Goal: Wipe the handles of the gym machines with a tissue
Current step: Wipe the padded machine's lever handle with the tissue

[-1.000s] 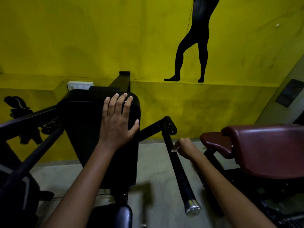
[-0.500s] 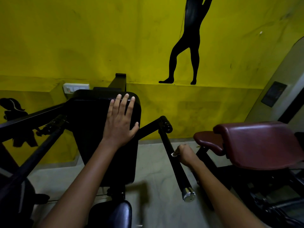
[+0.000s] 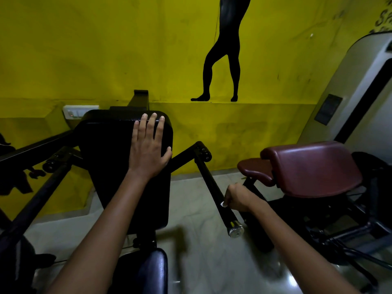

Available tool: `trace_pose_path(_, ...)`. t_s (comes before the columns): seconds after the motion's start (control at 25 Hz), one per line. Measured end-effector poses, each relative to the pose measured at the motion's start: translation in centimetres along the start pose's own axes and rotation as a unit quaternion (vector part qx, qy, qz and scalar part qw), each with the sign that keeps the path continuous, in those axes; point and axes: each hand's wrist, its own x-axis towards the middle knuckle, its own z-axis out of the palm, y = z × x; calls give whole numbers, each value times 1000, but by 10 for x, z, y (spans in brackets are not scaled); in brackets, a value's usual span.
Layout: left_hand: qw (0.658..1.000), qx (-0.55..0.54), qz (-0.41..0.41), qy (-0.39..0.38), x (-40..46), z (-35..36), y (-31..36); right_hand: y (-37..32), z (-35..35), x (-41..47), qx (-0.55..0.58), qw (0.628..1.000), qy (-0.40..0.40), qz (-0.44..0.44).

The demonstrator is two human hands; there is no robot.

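While the right hand [image 3: 237,197] was curled in a grip round the black handle [image 3: 214,192] near its chrome end cap [image 3: 235,230], a white tissue [image 3: 223,204] was pinched against the bar, and the left hand [image 3: 148,149] was laid flat, fingers straight, on the black back pad [image 3: 106,145].

I have one head-worn wide-angle view, looking forward and down from close above both forearms, facing the yellow wall [image 3: 84,49], with the black back pad [image 3: 110,149] nearest centre.
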Motion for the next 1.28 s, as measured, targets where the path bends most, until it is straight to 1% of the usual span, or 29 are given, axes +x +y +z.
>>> trace_pose_path(0.16, 1000, -6, -1, 3, 0, 1, 0, 2, -6, -6, -2, 997, -70, -16)
trace_pose_path(0.24, 1000, -7, 0, 6, 1, 2, -1, 4, -8, -5, -12, 994, -107, -7)
trace_pose_path(0.32, 1000, -7, 1, 9, 0, 3, -1, 5, -12, -6, 8, 990, -138, 4)
trace_pose_path(0.36, 1000, -6, 1, 9, 0, 3, -1, 6, -16, -4, 28, 991, -131, 3)
trace_pose_path(0.4, 1000, -4, 2, 8, 0, 4, -1, 5, -18, -2, 50, 994, -102, -2)
trace_pose_path(0.48, 1000, 0, 2, 11, -1, 5, -1, 0, -19, 10, 74, 997, -2, -12)
trace_pose_path(0.56, 1000, 3, -1, 18, -1, 5, 0, -7, -12, 34, 62, 996, 68, -2)
trace_pose_path(0.64, 1000, 6, -2, 23, -1, 6, 0, -15, -3, 57, 35, 994, 99, -6)
trace_pose_path(0.72, 1000, 13, 0, 25, -1, 5, 1, -20, 6, 74, -23, 994, 107, -28)
trace_pose_path(0.8, 999, 20, 1, 28, -1, 6, 1, -23, 14, 84, -84, 991, 93, -37)
trace_pose_path(0.88, 999, 24, -1, 32, -1, 8, 1, -25, 20, 87, -114, 989, 82, -39)
trace_pose_path(1.04, 999, 22, -6, 37, -1, 9, 1, -29, 20, 82, -108, 989, 97, -40)
trace_pose_path(1.12, 999, 22, -7, 36, -1, 9, 1, -28, 19, 77, -117, 986, 106, -56)
trace_pose_path(1.24, 999, 21, -7, 30, -1, 8, 1, -28, 16, 67, -92, 991, 79, -54)
trace_pose_path(1.28, 999, 21, -6, 26, -1, 8, 1, -29, 16, 64, -100, 991, 72, -59)
